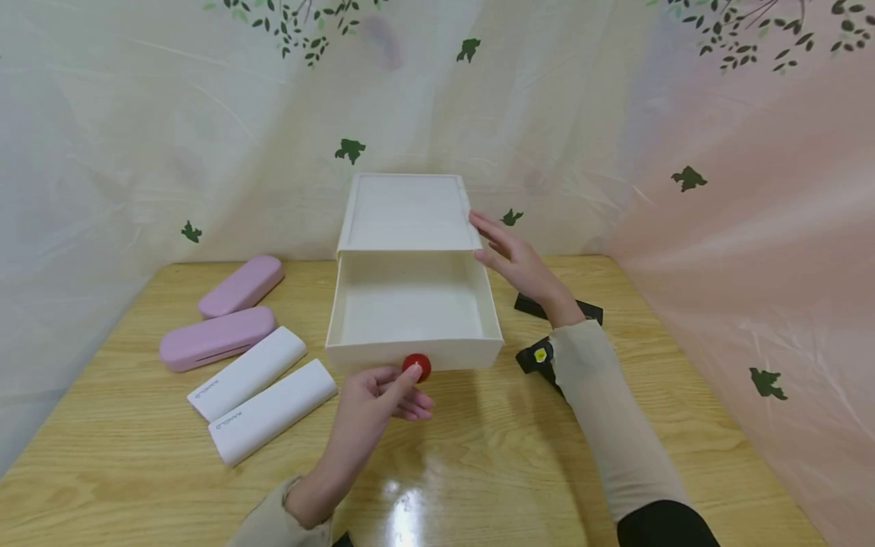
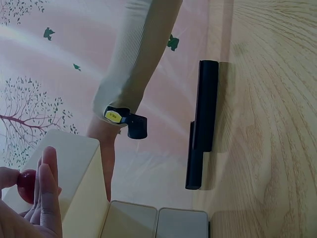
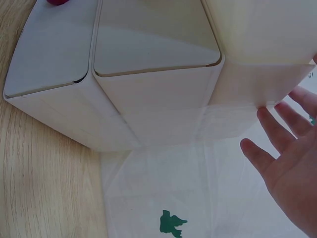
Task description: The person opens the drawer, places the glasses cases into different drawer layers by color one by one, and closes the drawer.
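Observation:
A white drawer cabinet [image 1: 410, 213] stands at the back of the table, its top drawer [image 1: 410, 353] pulled out, with no objects visible inside. My left hand [image 1: 369, 403] pinches the drawer's round red knob [image 2: 26, 186] between thumb and fingers. At the cabinet's right side, my right hand [image 1: 522, 266] holds its fingers spread, fingertips touching the upper side wall. In the right wrist view, two lower drawer fronts [image 3: 153, 39] sit closed below the extended drawer.
To the left lie two pink glasses cases [image 1: 219, 338] and two white cases [image 1: 273, 410] with dark lettering. Black cases [image 2: 208, 104] lie on the wooden table [image 1: 478, 463], right of the cabinet. A patterned curtain [image 1: 260, 137] hangs behind.

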